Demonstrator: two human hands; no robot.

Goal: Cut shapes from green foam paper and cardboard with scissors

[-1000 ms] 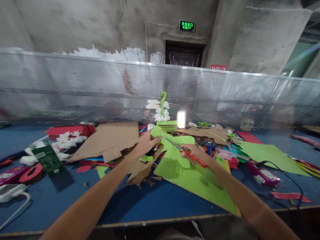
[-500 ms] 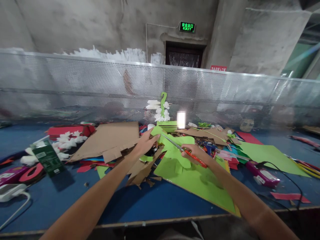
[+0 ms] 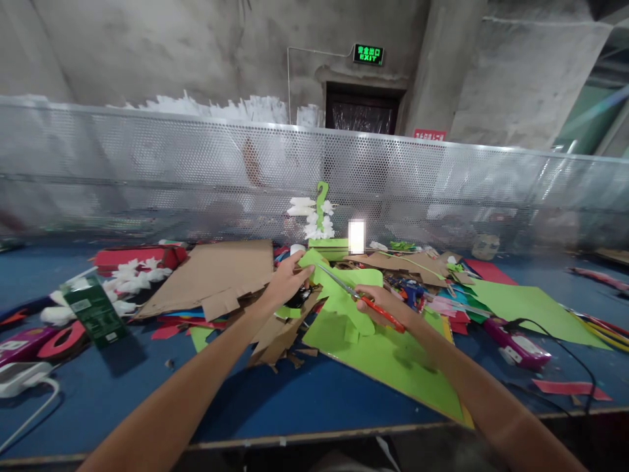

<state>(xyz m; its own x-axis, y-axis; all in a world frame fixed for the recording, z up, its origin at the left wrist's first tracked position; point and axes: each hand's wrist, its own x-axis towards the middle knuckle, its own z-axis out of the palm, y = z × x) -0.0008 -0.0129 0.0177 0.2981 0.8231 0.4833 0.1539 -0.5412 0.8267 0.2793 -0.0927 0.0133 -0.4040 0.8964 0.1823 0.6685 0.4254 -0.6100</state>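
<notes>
My left hand [image 3: 289,278] pinches the left end of a lime-green paper piece [image 3: 366,280] with a curvy outline, held above the table. Red-handled scissors [image 3: 386,313] are in my right hand [image 3: 377,301], their blades pointing left and lying along the paper near my left fingertips. Below, a large lime-green sheet [image 3: 383,367] rests on the blue table. Behind my hands stands a green hook-shaped stem [image 3: 321,203] with white paper flowers [image 3: 319,226] on a green base [image 3: 328,249].
Brown cardboard [image 3: 230,269] and paper scraps surround my hands. At left stand a dark green box [image 3: 93,311] and a red tape roll [image 3: 61,339]. A purple device [image 3: 518,344] with a black cord and another green sheet [image 3: 531,305] lie right. A perforated metal screen [image 3: 196,170] closes the back.
The loose green paper under the scissors has shifted slightly, and my right hand with the scissors has moved a touch. My left hand stays nearly in place.
</notes>
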